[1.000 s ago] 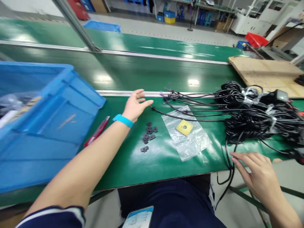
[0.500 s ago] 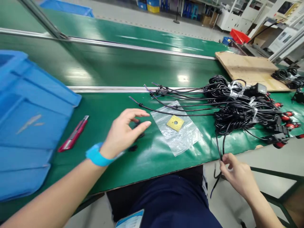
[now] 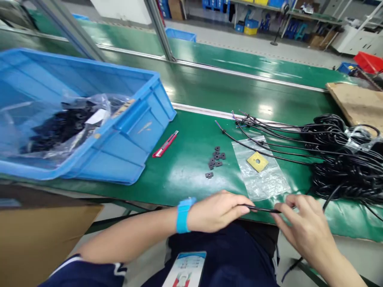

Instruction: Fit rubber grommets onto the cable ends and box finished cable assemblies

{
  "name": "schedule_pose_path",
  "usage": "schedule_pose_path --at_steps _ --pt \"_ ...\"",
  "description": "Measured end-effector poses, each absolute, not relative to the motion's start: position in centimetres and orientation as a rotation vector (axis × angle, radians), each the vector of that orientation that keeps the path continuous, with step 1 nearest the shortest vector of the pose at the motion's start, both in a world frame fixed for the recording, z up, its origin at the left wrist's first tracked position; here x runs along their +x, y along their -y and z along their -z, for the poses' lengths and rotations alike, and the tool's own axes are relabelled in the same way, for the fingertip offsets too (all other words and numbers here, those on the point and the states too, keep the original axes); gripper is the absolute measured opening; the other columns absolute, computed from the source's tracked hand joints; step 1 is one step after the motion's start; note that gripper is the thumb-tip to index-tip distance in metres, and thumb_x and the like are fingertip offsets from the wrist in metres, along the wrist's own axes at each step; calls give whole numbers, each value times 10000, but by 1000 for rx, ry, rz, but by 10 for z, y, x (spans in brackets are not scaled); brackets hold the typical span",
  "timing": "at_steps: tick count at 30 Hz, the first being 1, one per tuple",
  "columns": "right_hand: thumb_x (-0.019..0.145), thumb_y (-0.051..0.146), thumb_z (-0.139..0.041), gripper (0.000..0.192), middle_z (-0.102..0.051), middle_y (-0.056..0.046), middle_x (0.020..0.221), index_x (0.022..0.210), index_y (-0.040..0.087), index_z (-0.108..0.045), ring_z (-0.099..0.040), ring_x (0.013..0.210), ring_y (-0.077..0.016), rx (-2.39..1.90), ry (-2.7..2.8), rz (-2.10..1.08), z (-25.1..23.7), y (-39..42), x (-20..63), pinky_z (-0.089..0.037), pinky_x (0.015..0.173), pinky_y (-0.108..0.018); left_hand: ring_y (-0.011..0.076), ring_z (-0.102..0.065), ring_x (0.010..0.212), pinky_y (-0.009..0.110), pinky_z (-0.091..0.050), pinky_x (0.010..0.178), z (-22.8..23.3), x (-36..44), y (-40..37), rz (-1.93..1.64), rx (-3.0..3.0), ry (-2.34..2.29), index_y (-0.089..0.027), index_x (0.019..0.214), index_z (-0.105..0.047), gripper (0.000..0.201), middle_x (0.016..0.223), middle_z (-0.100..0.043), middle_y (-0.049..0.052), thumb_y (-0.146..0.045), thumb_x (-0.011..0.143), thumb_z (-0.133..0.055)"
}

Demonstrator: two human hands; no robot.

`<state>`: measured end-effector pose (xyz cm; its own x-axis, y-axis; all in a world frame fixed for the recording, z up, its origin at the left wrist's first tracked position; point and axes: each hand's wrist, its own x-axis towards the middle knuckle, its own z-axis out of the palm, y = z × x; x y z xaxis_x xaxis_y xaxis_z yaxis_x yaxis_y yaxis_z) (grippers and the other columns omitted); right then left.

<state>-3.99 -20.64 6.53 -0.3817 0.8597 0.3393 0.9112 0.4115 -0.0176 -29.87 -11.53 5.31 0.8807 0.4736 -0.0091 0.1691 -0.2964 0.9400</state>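
Note:
A thin black cable [image 3: 261,209] is stretched between my two hands at the table's front edge. My left hand [image 3: 218,210], with a turquoise band at the wrist, pinches its left part. My right hand [image 3: 306,223] grips it farther right, and a cable end dangles below that hand. Beyond my hands, a yellow square plate [image 3: 257,161] with a central hole lies on a clear plastic bag [image 3: 263,183]. Several small black plastic pieces [image 3: 217,157] are scattered left of the bag. Coiled black cables [image 3: 344,179] are heaped at the right, their stripped ends reaching left across the table.
A large blue crate [image 3: 116,139] holding bagged black parts stands on the left of the green table [image 3: 185,179]. Beside it lies a red utility knife [image 3: 166,144]. A wooden board [image 3: 356,101] is at the back right, and metal posts [image 3: 160,30] rise behind.
My left hand has come down from over the small black pieces and taken hold of the cable that my right hand held. The view has swung left, bringing the crate's inside into sight.

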Motion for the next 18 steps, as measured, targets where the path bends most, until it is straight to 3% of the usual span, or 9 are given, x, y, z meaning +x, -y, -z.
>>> schedule_pose_path --at_steps 2,6,10,13,18 --pt "980 301 -584 137 -655 -66 869 941 207 -677 -611 775 -206 -1408 2481 54 -62 197 -65 -483 703 -351 182 -708 846 256 -509 768 -62 -329 104 -363 2115 -556 -203 1161 -728 310 977 -763 65 -340 1049 -474" --pt "1046 272 -480 252 -678 -43 864 1228 162 -614 -664 754 -171 -1181 2477 -335 -51 181 -123 -543 675 -303 161 -670 704 237 -470 644 -63 -366 102 -338 2336 -615 -208 1077 -755 303 824 -724 39 -367 1041 -499" --pt "1045 206 -480 213 -714 -35 942 1185 194 -641 -701 818 -138 -1133 2250 -494 -48 170 -132 -580 730 -250 151 -679 722 227 -491 661 -49 -382 98 -375 2364 -711 -215 1028 -755 291 830 -727 25 -341 1045 -494" --pt "1021 193 -539 177 -715 -42 975 1156 200 -654 -701 865 -137 -1368 2106 -281 -49 169 -99 -572 795 -243 170 -707 857 260 -540 797 -33 -384 87 -535 2373 -1030 -209 1092 -738 276 967 -741 48 -327 1045 -493" --pt "999 238 -583 135 -698 -68 956 1091 177 -661 -669 828 -174 -1797 1945 268 -37 179 -45 -518 714 -273 241 -698 986 372 -561 915 -4 -375 74 -565 2521 -1176 -173 1231 -698 350 1097 -738 99 -398 1026 -526"
